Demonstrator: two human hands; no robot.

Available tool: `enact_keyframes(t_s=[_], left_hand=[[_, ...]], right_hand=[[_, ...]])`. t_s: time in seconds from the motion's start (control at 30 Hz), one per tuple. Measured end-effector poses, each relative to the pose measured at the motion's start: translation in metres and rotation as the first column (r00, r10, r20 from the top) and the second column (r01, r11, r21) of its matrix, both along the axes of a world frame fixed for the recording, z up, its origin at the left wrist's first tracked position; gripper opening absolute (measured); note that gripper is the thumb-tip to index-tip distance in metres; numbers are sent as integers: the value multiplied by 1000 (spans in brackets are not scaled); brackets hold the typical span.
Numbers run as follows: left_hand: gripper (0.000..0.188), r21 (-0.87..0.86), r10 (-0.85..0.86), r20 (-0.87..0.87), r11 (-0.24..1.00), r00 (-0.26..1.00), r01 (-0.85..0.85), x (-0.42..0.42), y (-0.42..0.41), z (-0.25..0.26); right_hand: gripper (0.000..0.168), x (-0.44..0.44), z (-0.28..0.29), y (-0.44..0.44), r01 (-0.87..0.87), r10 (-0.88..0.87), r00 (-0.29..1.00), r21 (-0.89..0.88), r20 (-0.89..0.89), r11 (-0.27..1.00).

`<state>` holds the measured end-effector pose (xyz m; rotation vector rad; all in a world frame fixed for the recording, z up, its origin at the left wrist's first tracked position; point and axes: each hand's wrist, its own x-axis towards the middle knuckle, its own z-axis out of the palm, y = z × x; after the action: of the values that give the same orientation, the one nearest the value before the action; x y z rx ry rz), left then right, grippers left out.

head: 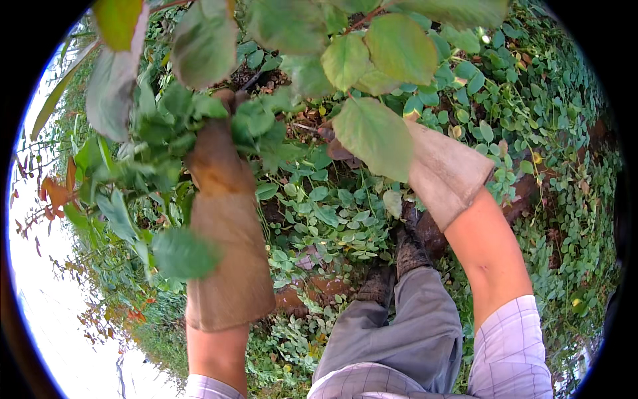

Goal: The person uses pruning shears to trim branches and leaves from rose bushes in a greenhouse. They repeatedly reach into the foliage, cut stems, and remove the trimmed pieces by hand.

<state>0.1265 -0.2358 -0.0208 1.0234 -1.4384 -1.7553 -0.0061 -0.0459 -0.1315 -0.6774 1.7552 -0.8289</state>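
My left hand (215,154) wears a long, brown-stained leather gauntlet and reaches up the left side of the view. Its fingers appear closed around leafy stems (169,124), whose leaves blur on both sides of the glove. My right hand (344,149), in a matching gauntlet, is at upper centre, bent inward towards the left. A large leaf in front hides most of it. A thin metal tool tip (305,127) sticks out from its fingers; the tool's handles are hidden, and its exact kind cannot be told.
Big leaves on reddish stems (401,47) hang close to the camera across the top. Dense low green foliage (344,214) surrounds my legs and boots (413,254). Brown soil (319,292) shows between the plants. Reddish-leaved twigs (57,194) stand at the left against bright light.
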Motion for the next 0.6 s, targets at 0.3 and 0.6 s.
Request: enact_keyframes(t_s=[0.3,0.6], left_hand=[[44,-105,-40,-67,994,997,33,45,31,19],[41,-139,-388,-2,913,922,384,42,40,17]], right_hand=[[43,-8,-3,-63,-87,87,996,-20,21,996],[37,-8,-3,-28,-29,32,983,-20,179,999]])
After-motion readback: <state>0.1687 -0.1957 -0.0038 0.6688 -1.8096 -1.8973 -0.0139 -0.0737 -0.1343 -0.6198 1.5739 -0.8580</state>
